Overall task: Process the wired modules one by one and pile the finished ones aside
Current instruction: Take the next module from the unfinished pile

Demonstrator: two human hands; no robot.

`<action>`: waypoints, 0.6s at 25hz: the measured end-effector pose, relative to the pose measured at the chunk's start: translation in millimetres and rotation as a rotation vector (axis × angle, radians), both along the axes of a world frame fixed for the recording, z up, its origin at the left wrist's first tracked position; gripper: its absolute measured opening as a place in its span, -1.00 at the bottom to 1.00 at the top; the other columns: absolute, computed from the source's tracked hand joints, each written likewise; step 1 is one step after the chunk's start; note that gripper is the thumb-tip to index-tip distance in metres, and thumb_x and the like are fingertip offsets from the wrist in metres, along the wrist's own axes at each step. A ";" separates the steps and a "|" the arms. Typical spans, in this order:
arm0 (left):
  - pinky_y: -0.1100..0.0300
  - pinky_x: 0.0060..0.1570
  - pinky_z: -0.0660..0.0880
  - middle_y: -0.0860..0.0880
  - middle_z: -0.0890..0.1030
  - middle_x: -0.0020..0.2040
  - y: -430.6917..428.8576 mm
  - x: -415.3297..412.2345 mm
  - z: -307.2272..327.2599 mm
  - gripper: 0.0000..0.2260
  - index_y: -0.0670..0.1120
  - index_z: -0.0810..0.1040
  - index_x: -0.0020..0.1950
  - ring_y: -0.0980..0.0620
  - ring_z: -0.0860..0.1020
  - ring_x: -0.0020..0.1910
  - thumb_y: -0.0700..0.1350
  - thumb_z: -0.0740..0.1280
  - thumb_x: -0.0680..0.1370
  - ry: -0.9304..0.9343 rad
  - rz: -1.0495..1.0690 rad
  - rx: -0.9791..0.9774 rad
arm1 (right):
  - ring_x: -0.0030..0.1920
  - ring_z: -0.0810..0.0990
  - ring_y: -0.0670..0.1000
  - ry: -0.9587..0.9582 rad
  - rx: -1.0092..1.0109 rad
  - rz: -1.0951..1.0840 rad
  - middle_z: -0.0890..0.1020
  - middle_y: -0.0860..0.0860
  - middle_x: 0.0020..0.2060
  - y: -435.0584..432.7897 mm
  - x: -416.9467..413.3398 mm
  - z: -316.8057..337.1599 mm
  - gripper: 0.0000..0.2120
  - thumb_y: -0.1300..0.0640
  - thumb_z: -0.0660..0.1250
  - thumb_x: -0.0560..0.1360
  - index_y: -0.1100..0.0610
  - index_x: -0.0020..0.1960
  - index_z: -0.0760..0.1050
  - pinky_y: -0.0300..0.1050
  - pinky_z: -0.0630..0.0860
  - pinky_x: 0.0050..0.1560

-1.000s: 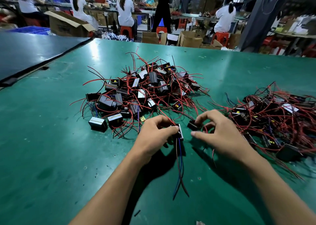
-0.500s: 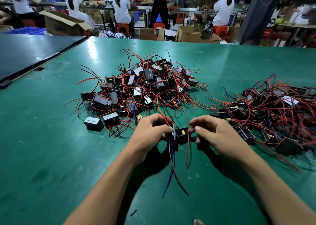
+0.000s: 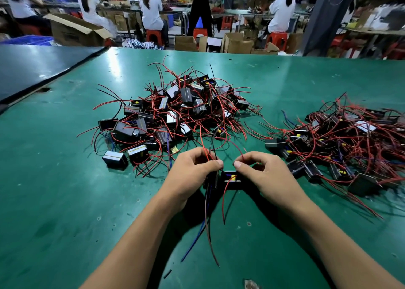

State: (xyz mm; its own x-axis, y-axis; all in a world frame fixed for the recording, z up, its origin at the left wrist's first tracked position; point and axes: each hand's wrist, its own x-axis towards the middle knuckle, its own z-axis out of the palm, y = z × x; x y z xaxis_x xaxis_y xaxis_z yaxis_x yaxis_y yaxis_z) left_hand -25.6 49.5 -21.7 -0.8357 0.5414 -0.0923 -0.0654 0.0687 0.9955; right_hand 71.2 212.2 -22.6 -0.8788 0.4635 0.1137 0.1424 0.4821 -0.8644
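Left hand [image 3: 192, 174] and right hand [image 3: 266, 175], fingers [image 3: 215, 164] curled, pinch one wired module [image 3: 230, 179] to steady it (wires [image 3: 206, 218] dangling)

Green table [image 3: 65, 201] carried two heaps of wired modules, centre [image 3: 175, 115] and right [image 3: 346, 144].

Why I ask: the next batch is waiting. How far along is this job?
Likely done: the side pile at right. In hand: one module, with the left hand and right hand pinching its wires. Left: the centre pile, many modules, so much remains.
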 end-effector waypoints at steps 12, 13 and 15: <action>0.13 -0.27 0.57 -0.16 0.65 -0.24 2.4 0.2 2.2 -0.94 -0.16 0.59 -0.15 -0.01 0.59 -0.28 -0.23 0.44 0.50 0.031 0.053 -0.014 | -0.28 0.51 -0.21 -0.032 0.185 0.055 0.60 -0.12 -0.13 -12.0 4.4 1.9 -0.75 0.05 0.59 0.37 -0.05 -0.05 0.57 -0.45 0.41 -0.21; 0.15 -0.27 0.55 -0.13 0.64 -0.26 3.4 0.5 2.1 -0.94 -0.16 0.58 -0.16 0.00 0.58 -0.29 -0.24 0.44 0.50 0.040 0.054 -0.017 | -0.25 0.51 -0.21 0.024 0.233 0.000 0.59 -0.10 -0.14 -15.5 1.8 -0.7 -0.82 0.03 0.56 0.40 -0.02 -0.09 0.59 -0.46 0.38 -0.20; 0.14 -0.26 0.52 -0.10 0.64 -0.28 4.1 0.8 2.8 -0.94 -0.17 0.58 -0.15 0.00 0.57 -0.30 -0.26 0.42 0.51 0.031 0.068 0.005 | -0.21 0.53 -0.17 0.078 0.246 -0.122 0.63 -0.09 -0.20 -15.3 -2.0 -5.0 -0.89 0.02 0.47 0.50 0.03 -0.15 0.61 -0.45 0.36 -0.16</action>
